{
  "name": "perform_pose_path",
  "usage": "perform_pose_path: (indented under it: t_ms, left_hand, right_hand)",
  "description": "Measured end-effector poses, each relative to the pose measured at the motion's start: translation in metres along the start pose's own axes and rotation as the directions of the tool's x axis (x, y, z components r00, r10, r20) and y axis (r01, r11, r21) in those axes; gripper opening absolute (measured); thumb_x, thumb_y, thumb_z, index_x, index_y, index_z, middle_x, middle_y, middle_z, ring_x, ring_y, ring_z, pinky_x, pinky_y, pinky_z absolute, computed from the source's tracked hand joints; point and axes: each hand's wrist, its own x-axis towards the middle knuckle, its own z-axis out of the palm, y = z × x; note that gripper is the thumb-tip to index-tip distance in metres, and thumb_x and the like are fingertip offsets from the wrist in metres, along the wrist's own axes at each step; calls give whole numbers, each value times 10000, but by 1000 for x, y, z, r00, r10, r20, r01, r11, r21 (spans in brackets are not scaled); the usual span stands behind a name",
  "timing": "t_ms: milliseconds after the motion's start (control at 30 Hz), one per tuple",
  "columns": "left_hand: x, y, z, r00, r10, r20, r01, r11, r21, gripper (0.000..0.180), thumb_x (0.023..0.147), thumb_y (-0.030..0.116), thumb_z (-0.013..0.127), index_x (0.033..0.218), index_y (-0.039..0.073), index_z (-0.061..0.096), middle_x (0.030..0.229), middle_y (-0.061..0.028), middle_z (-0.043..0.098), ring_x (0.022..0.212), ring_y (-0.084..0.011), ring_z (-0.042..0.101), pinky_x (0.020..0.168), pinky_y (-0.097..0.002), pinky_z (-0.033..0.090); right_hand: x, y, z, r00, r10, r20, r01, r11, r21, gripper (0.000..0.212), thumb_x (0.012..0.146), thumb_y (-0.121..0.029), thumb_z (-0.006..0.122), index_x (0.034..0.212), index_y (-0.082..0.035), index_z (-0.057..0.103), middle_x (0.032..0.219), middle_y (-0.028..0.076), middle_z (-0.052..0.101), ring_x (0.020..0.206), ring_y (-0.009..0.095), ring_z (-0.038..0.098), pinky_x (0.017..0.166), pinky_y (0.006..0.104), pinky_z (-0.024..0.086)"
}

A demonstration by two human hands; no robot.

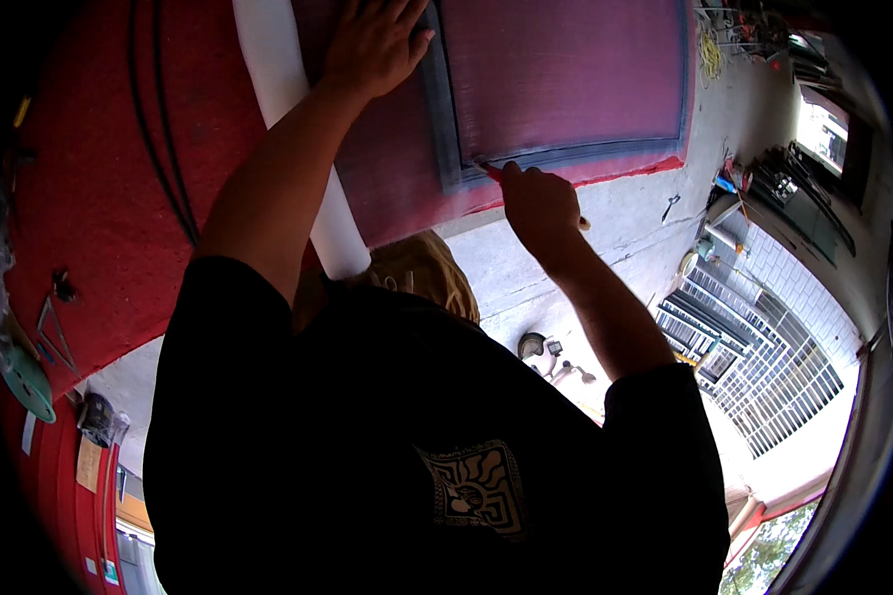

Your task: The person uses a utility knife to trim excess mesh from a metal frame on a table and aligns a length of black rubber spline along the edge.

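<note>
A dark-framed screen panel (445, 119) with sheer mesh (566, 74) over it lies on a red-covered table (79, 208). My left hand (379, 48) rests flat on the mesh beside the frame's left bar, fingers stretched out and partly cut off by the top edge. At the frame's near left corner, my right hand (543, 203) is closed round a slim hand tool with a red end (492, 173). Its tip touches or nearly touches the corner; most of it is hidden in my fist, so its exact kind is unclear.
A long white roll (283, 84) lies left of the mesh, under my left forearm. Two black cords (149, 129) run farther left. A green round object (28, 385) sits by the table's left edge. Metal grilles (754, 347) and a dark tool (671, 206) are on the right.
</note>
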Motion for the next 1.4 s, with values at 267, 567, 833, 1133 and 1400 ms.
perform_pose_path:
  t_ms: [267,567,833,1133,1400]
  left_hand:
    - [-1,0,2,1000,-5,-16,4,999,-47,668,1047,404,567,1615,76,447,1702,-148,391,1583,-348,336,1316,-565,207]
    - [-3,-6,1,1000,2,8,-2,1000,-1,685,1059,433,563,1633,85,425,1725,-136,352,1600,-341,304,1326,-555,178]
    - [-5,-7,10,997,54,-50,-47,990,133,597,1121,462,486,1648,187,434,1734,-37,369,1559,-284,402,1294,-549,284]
    - [-8,-4,20,991,61,-116,-56,997,46,608,1114,463,505,1651,187,429,1735,-39,367,1559,-285,402,1300,-556,267]
    - [0,-6,14,998,42,-55,-36,993,110,607,1110,445,516,1648,178,431,1740,-49,357,1561,-295,397,1298,-572,259]
  right_hand:
    - [17,10,-6,982,-174,-67,166,979,-120,94,990,-159,643,999,-96,712,820,114,750,748,254,773,645,392,613]
    - [21,-1,-15,981,-195,-21,194,980,-38,123,991,-167,642,982,-70,717,805,136,764,744,280,783,628,429,613]
    - [31,-21,-28,992,21,128,-77,888,453,408,1096,-363,519,1110,27,637,907,263,756,872,480,742,813,579,577]
    - [49,-39,-20,948,224,225,-315,762,566,525,1106,-452,438,1168,22,654,1083,325,742,1071,517,712,955,609,542]
    - [65,-36,-44,949,195,246,-300,794,529,517,1111,-413,415,1208,28,669,1145,327,735,1135,512,694,1007,590,536]
